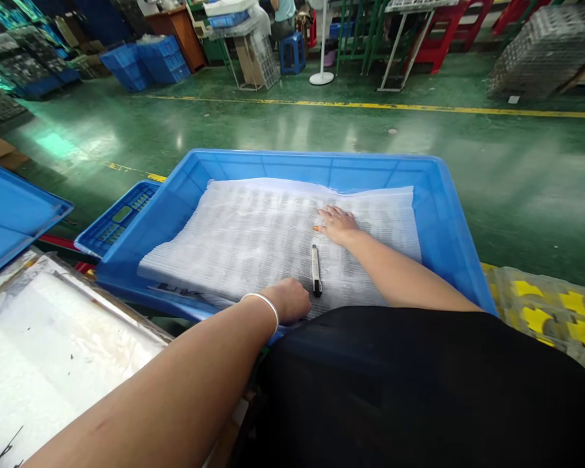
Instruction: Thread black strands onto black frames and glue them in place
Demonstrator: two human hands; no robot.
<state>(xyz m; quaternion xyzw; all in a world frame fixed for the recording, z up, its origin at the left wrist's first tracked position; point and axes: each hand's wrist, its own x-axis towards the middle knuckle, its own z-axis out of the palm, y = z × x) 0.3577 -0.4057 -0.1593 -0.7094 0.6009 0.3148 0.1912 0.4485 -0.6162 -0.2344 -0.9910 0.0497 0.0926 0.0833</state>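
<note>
A translucent white foam sheet [253, 227] with fine ribs lies in a large blue plastic bin [322, 160], and darker rows show faintly through it. My right hand [337, 224] rests flat on the sheet, right of its middle, fingers spread. Near the bin's front side, my left hand [291, 300] is closed at the sheet's near edge, a silvery bangle [268, 305] on its wrist. Its fingertips are hidden, so I cannot make out what they grip. Between both hands a slim black-and-white utility knife [315, 270] lies loose on the sheet.
A white-covered table [53, 364] stands at the left, below another blue bin [14, 214]. A blue crate [119, 218] sits beside the large bin. Clear trays with yellow pieces [536, 318] are at the right. Across the green floor are stools, tables and a seated person.
</note>
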